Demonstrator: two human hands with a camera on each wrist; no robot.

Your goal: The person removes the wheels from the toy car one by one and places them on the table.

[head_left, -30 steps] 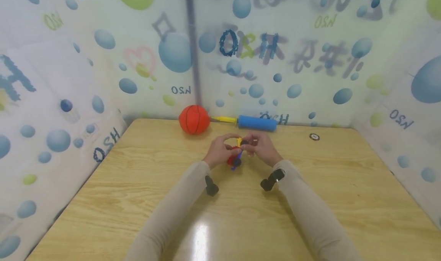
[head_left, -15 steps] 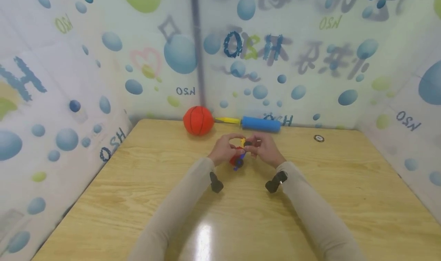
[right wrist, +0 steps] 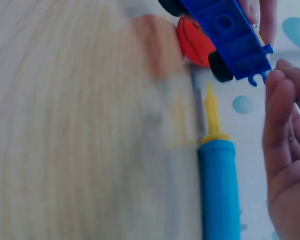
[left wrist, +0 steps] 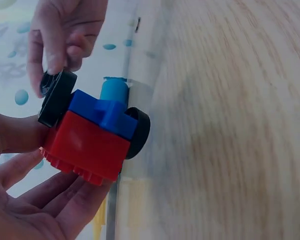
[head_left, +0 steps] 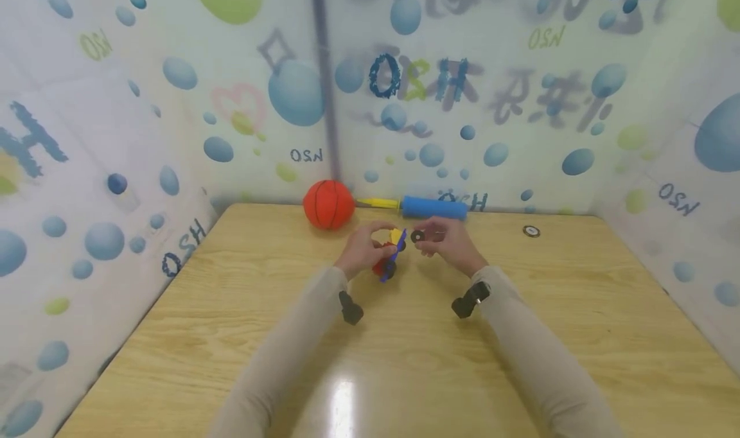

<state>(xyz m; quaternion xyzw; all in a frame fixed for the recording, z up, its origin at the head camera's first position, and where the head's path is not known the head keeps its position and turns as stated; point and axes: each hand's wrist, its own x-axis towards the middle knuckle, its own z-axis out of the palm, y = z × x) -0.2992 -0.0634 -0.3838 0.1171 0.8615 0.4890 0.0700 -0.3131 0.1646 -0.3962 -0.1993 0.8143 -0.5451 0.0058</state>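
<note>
My left hand point(head_left: 363, 252) grips a toy block car point(head_left: 395, 253) between thumb and fingers, above the table. The car has a blue chassis point(right wrist: 225, 32) with black wheels, a red block point(left wrist: 87, 145) and a yellow piece point(head_left: 396, 235). To its right, my right hand point(head_left: 452, 244) pinches a small black wheel point(head_left: 417, 236), apart from the car by a small gap. In the right wrist view the chassis underside shows, with hook-like clips at its near end beside my right fingertips point(right wrist: 276, 82). In the left wrist view, a car wheel point(left wrist: 58, 98) partly covers the right fingertips' hold.
At the back of the wooden table point(head_left: 231, 335) lie a red ball point(head_left: 329, 205) with black lines and a blue hand pump point(head_left: 433, 207) with a yellow nozzle. A small round black-and-white disc point(head_left: 531, 231) lies at the back right. Patterned walls enclose the table.
My right hand has drawn away to the right with the black wheel, opening a gap from the car. The car in my left hand has turned slightly and shifted left.
</note>
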